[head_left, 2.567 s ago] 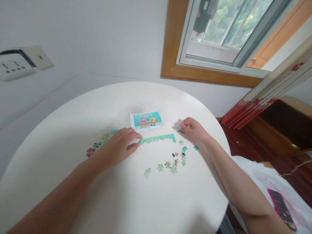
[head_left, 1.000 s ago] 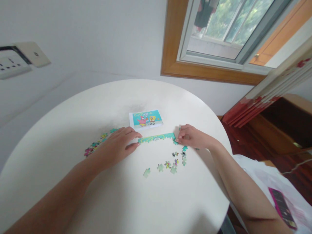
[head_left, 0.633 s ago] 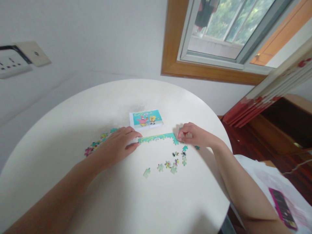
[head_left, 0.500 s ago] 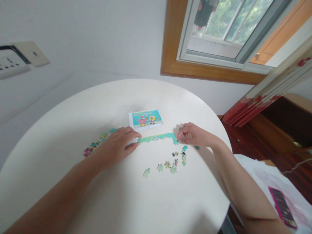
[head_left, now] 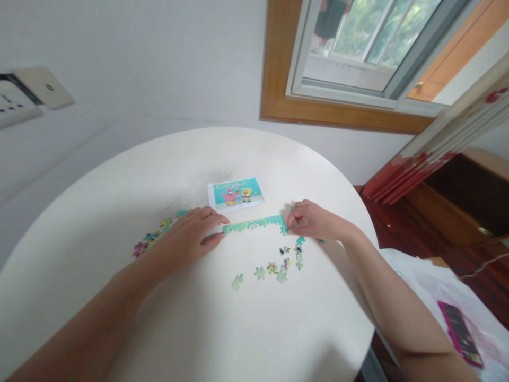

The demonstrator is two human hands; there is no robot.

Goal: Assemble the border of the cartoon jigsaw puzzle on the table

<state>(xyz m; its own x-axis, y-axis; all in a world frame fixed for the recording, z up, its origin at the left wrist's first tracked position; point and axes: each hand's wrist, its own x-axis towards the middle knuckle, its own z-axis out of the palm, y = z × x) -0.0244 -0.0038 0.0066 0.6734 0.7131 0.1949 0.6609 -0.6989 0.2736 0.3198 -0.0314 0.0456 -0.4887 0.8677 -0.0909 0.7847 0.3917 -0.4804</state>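
Note:
A joined strip of teal puzzle pieces (head_left: 254, 224) lies across the white table, turning down at its right end. My left hand (head_left: 194, 231) rests at the strip's left end, thumb and fingers apart around it. At the right end my right hand (head_left: 308, 220) has its fingers curled together against the corner; whatever they hold is too small to make out. Behind the strip lies a box with a cartoon picture (head_left: 236, 193). Loose pieces (head_left: 282, 276) are scattered in front of the strip. A pile of colourful pieces (head_left: 149, 239) is partly hidden by my left hand.
The round white table (head_left: 191, 329) stands against a wall below a wood-framed window (head_left: 274, 63). A phone with a pink edge (head_left: 461, 334) lies on white material at the lower right. A red and white curtain (head_left: 409, 167) hangs at the right.
My right hand has shifted slightly left, closer against the strip's right end. My left hand stays at the left end. The whole view has moved a little.

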